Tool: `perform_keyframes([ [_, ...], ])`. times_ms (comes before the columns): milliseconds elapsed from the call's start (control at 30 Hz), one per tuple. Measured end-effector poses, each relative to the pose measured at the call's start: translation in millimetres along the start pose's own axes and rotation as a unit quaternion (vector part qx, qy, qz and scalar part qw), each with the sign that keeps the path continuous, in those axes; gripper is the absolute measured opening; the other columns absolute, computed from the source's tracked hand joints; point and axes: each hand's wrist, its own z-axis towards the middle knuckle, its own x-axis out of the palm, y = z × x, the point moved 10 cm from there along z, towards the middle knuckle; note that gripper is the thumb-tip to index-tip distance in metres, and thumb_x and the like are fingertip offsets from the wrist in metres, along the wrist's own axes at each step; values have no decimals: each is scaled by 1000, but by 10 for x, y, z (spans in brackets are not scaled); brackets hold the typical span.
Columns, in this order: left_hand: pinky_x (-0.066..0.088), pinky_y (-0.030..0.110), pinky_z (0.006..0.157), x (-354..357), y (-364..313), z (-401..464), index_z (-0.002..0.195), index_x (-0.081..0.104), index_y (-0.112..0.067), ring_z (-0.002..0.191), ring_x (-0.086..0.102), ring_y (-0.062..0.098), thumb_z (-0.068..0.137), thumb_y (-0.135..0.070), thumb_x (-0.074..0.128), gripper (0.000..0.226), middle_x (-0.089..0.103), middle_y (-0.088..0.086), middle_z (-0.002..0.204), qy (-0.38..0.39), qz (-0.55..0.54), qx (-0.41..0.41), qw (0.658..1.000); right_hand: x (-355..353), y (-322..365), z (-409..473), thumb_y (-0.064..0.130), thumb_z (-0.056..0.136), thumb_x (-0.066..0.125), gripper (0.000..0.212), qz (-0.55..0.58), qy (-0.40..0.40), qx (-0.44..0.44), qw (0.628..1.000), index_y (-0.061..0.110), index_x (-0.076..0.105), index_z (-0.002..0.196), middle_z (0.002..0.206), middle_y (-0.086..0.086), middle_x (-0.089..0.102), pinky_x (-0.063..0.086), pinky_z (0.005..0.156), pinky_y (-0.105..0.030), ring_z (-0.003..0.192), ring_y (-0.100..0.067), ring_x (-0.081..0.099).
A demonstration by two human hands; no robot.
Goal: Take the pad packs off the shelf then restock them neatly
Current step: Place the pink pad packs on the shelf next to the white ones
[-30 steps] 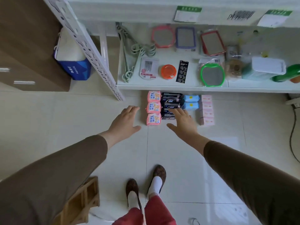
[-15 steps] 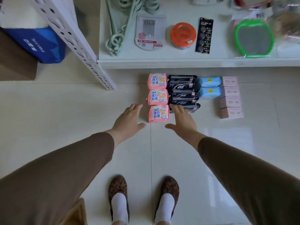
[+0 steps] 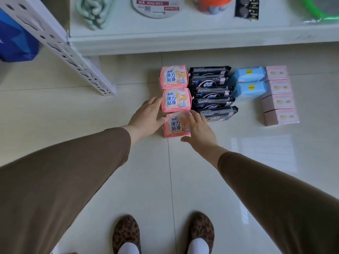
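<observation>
The nearest pink pack (image 3: 176, 125) is lying on the floor (image 3: 128, 189) between both hands. The left hand (image 3: 146, 118) and right hand (image 3: 199, 132) are flanking it, fingers spread, touching its sides, equally near.

The floor tiles (image 3: 256, 162) are showing a glossy, smooth glaze that is reflecting light. The pink packs (image 3: 174, 99) and black packs (image 3: 211, 92) are gleaming in shiny plastic film, while the pale pink boxes (image 3: 278, 101) are looking like matt card. The sleeves (image 3: 73, 171) are looking like soft, matt brown cloth.
</observation>
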Motion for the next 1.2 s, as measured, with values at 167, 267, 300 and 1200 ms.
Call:
perform_keyframes([
  [167, 33, 39, 115, 163, 51, 247, 155, 26, -17, 140, 32, 20, 95, -28, 61, 70, 33, -1, 153, 4, 5, 13, 1000, 46, -93, -29, 42, 73, 84, 93, -33, -38, -11, 999, 16, 34, 147, 139, -3, 46, 43, 104, -35, 121, -24, 42],
  [267, 32, 41, 115, 228, 32, 357, 156, 22, -15, 140, 29, 22, 99, -25, 53, 66, 30, -1, 155, 5, 28, 19, 999, 83, -118, -80, 49, 71, 82, 96, -56, -43, -14, 997, 20, 33, 148, 129, -2, 49, 45, 96, -36, 116, -25, 44],
  [300, 32, 40, 115, 247, 28, 390, 157, 21, -15, 140, 28, 22, 100, -24, 51, 65, 28, -1, 156, 6, 38, 20, 999, 100, -122, -95, 51, 71, 82, 96, -63, -41, -13, 997, 20, 33, 148, 126, -3, 49, 46, 94, -36, 114, -25, 44],
  [1200, 39, 46, 108, 497, 55, 583, 149, 26, -16, 130, 31, 27, 70, -34, 85, 101, 31, 6, 147, -17, 77, 33, 996, 422, -230, -293, 62, 66, 81, 115, 32, 28, -63, 997, 25, 17, 153, 151, 2, 34, 45, 101, -33, 134, -19, 33],
])
